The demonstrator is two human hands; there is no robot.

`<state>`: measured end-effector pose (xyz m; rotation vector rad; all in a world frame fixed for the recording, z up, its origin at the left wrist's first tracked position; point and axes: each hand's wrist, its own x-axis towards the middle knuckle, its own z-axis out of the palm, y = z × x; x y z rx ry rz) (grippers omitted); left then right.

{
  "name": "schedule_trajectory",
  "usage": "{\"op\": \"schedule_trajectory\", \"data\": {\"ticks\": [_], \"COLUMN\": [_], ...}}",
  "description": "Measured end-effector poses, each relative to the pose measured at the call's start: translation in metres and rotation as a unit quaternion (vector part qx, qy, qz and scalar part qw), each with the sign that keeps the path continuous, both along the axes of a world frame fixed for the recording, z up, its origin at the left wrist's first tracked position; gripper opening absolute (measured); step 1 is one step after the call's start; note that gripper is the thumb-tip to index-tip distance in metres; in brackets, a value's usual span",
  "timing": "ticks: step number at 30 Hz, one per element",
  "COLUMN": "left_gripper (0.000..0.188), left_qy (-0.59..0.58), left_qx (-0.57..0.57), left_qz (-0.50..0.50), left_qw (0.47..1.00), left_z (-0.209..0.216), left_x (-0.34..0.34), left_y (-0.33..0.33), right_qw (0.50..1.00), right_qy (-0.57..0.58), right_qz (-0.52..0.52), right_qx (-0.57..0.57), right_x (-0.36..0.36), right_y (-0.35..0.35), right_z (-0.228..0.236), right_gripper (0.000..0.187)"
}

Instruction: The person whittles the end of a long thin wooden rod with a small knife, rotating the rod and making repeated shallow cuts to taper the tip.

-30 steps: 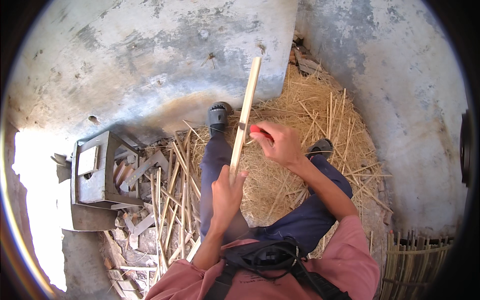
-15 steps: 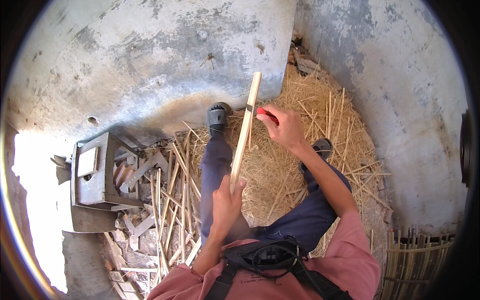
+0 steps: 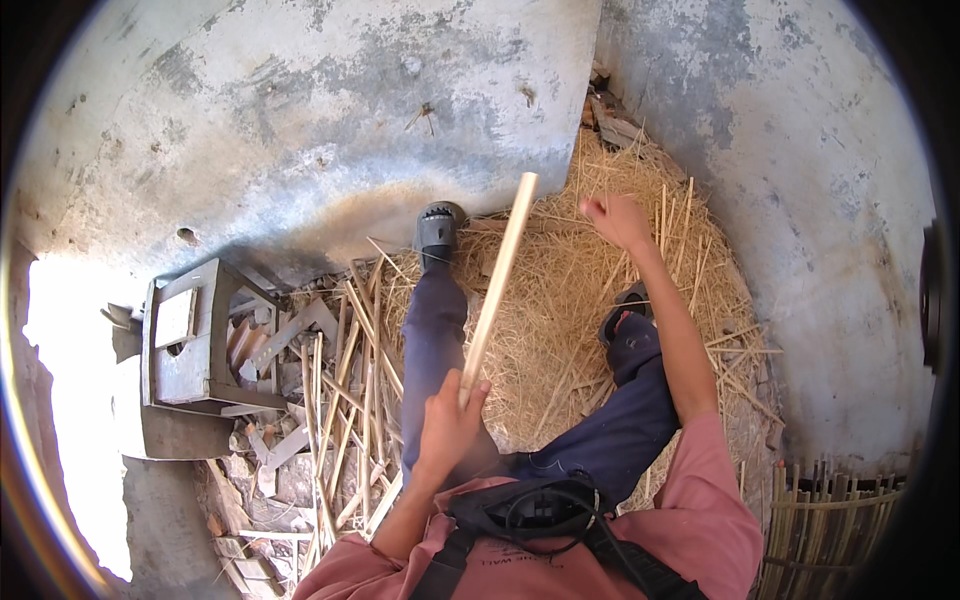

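Observation:
My left hand [image 3: 447, 425] is closed round the lower end of a pale bamboo strip [image 3: 500, 270]. The strip slants up and away over the floor between my legs, its far end free. To the right of that end, my right hand [image 3: 617, 220] is curled shut and stands apart from the strip. Whatever its fingers hold is hidden; no red handle or blade shows in it now.
Fine shavings [image 3: 540, 350] cover the floor between my feet. Long strips [image 3: 345, 400] lie at the left beside a wooden frame box [image 3: 210, 340]. Worn walls [image 3: 300, 120] stand close ahead and right. A woven slat piece [image 3: 830, 530] is at the lower right.
My right hand has left the strip, moving right and slightly up; the red-handled knife it held no longer shows. The strip's far end has dipped slightly right. My left hand keeps its grip.

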<state>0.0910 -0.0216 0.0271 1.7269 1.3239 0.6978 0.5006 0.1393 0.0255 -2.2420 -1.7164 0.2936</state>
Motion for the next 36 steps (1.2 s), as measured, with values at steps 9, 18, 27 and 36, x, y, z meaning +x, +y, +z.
{"op": "schedule_trajectory", "data": {"ticks": [9, 18, 27, 36], "left_gripper": [0.028, 0.022, 0.027, 0.025], "left_qy": [-0.109, -0.196, -0.239, -0.222], "left_qx": [-0.099, -0.115, -0.123, -0.066], "left_qz": [-0.025, -0.046, -0.053, -0.044], "left_qw": [0.989, 0.973, 0.962, 0.972], "left_z": [-0.007, 0.012, 0.026, 0.027], "left_x": [-0.006, 0.003, 0.009, 0.015], "left_y": [0.038, 0.047, 0.050, 0.049], "right_qw": [0.931, 0.984, 0.895, 0.866], "right_qy": [-0.143, 0.084, 0.289, 0.249], "right_qz": [0.177, 0.122, 0.290, 0.358], "right_qx": [-0.287, 0.100, 0.178, 0.243], "right_x": [-0.055, -0.109, -0.158, -0.187], "right_y": [-0.044, -0.064, -0.097, -0.107], "right_z": [-0.055, 0.033, 0.039, 0.019], "right_gripper": [0.030, 0.038, 0.026, 0.028]}}
